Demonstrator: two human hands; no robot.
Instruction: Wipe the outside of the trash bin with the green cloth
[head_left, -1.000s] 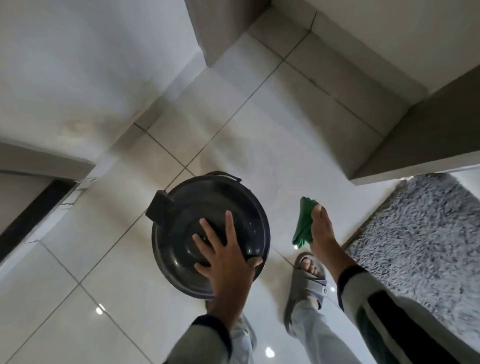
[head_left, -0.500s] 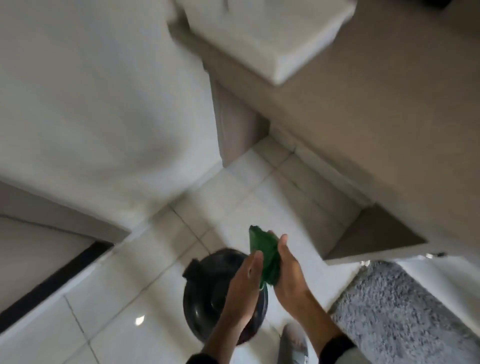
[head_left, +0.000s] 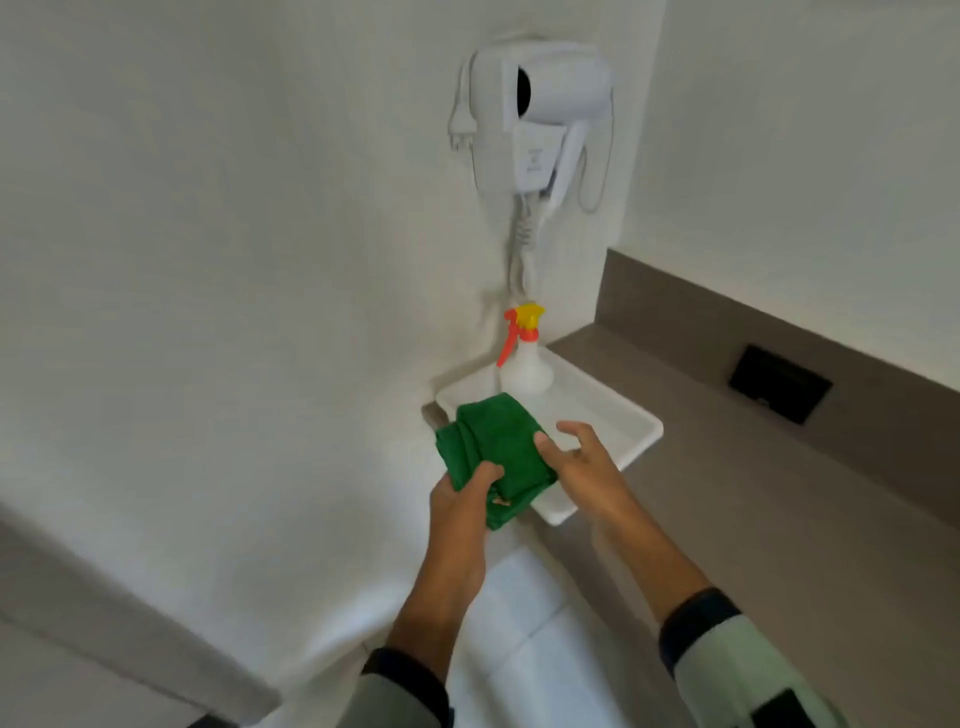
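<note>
Both hands (head_left: 524, 483) around green cloth (head_left: 493, 447)

— What do we have carrying things here?
— We see a grey-brown countertop (head_left: 727, 467) in the wall corner, with a white tray (head_left: 613, 415) directly on it.
— And on the tray?
— A spray bottle (head_left: 524, 369) standing upright at its far end.
</note>
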